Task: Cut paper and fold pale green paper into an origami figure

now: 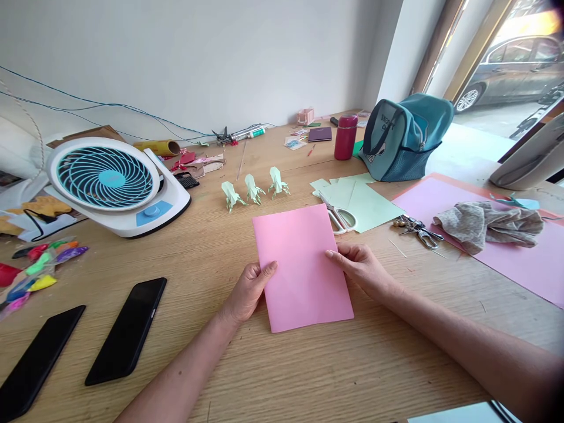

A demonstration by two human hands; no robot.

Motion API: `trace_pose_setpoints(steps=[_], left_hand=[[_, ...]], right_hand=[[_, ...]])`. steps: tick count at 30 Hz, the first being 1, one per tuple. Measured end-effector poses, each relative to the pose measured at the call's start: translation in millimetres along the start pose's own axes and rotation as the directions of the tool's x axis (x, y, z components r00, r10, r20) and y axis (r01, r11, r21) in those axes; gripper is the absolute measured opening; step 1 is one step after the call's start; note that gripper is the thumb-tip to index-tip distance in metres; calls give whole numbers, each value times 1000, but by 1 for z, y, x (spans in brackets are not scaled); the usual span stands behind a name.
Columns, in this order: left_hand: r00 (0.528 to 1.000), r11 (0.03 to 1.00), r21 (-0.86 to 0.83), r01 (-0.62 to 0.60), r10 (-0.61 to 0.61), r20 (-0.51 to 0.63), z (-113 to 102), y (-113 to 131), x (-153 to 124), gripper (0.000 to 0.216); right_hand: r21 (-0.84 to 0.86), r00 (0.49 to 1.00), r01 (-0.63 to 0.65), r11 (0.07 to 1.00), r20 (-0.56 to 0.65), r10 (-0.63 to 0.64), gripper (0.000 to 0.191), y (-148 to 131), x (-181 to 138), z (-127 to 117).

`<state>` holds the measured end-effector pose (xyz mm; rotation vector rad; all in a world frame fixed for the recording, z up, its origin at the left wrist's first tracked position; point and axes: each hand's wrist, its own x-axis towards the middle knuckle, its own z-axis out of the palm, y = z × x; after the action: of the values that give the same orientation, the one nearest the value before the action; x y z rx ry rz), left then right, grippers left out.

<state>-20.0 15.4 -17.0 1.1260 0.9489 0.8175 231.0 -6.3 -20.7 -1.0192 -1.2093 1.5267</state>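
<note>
A pink sheet of paper [304, 276], seemingly folded, is held up above the wooden table between both hands. My left hand [249, 288] pinches its left edge, thumb on the front and fingers behind. On the opposite edge, my right hand [359, 264] grips the paper the same way, its fingers partly hidden behind it. Just past the paper's top right corner lie white-handled scissors [342, 220], partly covered, on pale green paper [374, 205]. Beyond the top left corner stand three folded pale green paper figures [254, 189].
Two black phones [127, 332] lie at the left, below a white fan [110, 182]. A red flask [346, 138] and a teal backpack [405, 138] stand at the back right. Keys [418, 229] and a grey cloth [484, 226] lie by larger pink sheets [524, 267].
</note>
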Motion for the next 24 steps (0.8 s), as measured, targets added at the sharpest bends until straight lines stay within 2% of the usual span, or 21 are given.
trace_pose_setpoints(steps=[2,6,10,13,20,24], left_hand=[[1000,1000,-20,5,-6,-28,2,2,-1,40],[990,998,-60,5,-13,-141,7,7,-1,39],[977,997,-73,-20,4,-215,8,7,0,39],[969,996,-82,-28,7,-248,6,5,2,38],[950,996,-90,-22,-7,-312,5,6,3,41],[951,994,-104,-21,-12,-308,5,7,2,43]], right_hand=[[8,1000,-22,1000,19,22,35,0,0,-1],[80,997,-55,995,-53,59,47,1,3,-4],[174,993,-117,978,40,112,39,-3,7,-6],[157,989,-141,977,56,134,34,-6,7,-6],[91,990,-139,986,37,136,36,-8,6,-5],[85,989,-150,985,22,149,38,-8,6,-5]])
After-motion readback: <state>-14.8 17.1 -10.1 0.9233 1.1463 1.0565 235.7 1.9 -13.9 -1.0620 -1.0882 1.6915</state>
